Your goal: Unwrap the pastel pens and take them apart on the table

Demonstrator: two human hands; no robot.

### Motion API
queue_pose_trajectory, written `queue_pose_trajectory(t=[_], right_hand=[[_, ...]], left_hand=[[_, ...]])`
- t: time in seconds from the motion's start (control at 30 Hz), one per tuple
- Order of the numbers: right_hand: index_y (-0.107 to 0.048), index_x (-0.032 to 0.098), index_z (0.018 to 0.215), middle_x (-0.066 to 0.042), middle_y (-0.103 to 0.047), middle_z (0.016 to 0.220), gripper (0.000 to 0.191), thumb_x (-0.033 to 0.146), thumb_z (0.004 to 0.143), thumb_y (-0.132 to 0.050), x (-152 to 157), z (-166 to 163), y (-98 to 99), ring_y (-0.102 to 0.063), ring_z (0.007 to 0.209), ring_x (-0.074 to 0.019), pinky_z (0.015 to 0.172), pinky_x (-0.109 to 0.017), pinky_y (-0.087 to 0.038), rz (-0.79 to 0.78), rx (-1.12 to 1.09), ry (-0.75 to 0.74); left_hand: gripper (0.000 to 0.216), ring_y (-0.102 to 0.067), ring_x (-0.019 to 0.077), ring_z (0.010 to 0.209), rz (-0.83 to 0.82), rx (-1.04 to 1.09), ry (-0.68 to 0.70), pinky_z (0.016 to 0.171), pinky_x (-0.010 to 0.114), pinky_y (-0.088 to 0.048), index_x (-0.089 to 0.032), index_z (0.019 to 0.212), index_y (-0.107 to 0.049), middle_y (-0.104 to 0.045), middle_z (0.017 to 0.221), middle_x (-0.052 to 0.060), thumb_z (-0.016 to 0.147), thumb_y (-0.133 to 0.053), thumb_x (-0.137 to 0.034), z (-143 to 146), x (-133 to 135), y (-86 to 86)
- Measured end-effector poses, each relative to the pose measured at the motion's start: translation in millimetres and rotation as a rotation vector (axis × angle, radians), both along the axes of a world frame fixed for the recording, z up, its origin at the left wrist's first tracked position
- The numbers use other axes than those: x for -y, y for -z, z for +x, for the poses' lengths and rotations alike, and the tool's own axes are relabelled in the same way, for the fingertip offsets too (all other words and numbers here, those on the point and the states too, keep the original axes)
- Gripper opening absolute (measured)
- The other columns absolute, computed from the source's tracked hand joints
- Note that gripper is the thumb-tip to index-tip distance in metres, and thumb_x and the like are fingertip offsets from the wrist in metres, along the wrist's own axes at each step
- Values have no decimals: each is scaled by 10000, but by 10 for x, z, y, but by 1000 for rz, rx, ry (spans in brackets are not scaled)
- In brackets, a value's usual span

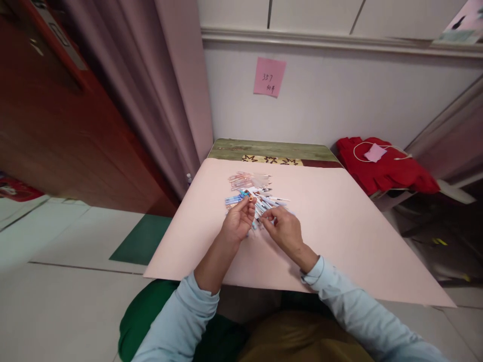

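A pile of slim pens (277,200), mostly white and blue, lies on the pale pink table sheet. Behind it is a bundle of clear, pinkish pens (241,181). My left hand (238,222) is closed over the near left side of the pile, thumb and forefinger pinching a small orange-brown ring-shaped piece (251,199); its exact kind is unclear. To the right, my right hand (284,230) is closed in a pinch at the near edge of the pile. What sits between its fingertips is too small to make out.
The pink sheet (339,226) covers most of the table, with a green patterned strip (271,149) at its far end. Red cloth (385,168) lies on a seat at right. A brown door (75,125) and a curtain (151,90) stand at left.
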State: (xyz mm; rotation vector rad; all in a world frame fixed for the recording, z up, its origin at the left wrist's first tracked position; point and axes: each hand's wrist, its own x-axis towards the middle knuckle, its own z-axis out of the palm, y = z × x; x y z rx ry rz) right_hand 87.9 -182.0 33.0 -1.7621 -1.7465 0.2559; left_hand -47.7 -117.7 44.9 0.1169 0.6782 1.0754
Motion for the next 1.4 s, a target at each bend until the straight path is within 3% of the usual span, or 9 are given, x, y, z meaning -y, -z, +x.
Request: queue_pose_trajectory(t=[0.27,0.93,1.13,1.4], right_hand=[[-681,203,818,-11,-631,768,181,374,858,-636,29,31,-243,-519,576,-102,602,-232,-432,318,-252,13],[-714,206,807,-7,-664,750,150,351,832,-683,-43,74,-113,-544,590,-103,597,-230,-427,322,-204,-23],[-725,211,805,-10,-662,762,162,370,806,-695,-58,80,-126,-536,584,-104,595,-236,-431,260,-267,-18],[-683,159,792,20,-596,629,385,479,618,-808,-124,79,-126,-446,513,-83,489,-210,-363,-66,-826,-58]], left_hand=[[71,-609,52,524,33,-13,43,494,111,-508,-88,878,-639,-681,722,51,886,-570,-75,67,63,97],[69,-623,61,582,57,-40,91,552,130,-510,-67,843,-642,-672,717,47,870,-580,-55,133,116,144],[45,-580,43,538,80,-39,149,485,114,-454,-67,863,-641,-654,700,35,852,-599,-55,126,107,160],[30,-536,32,488,95,-77,207,430,109,-405,-70,858,-640,-627,657,22,839,-617,-71,135,127,169]])
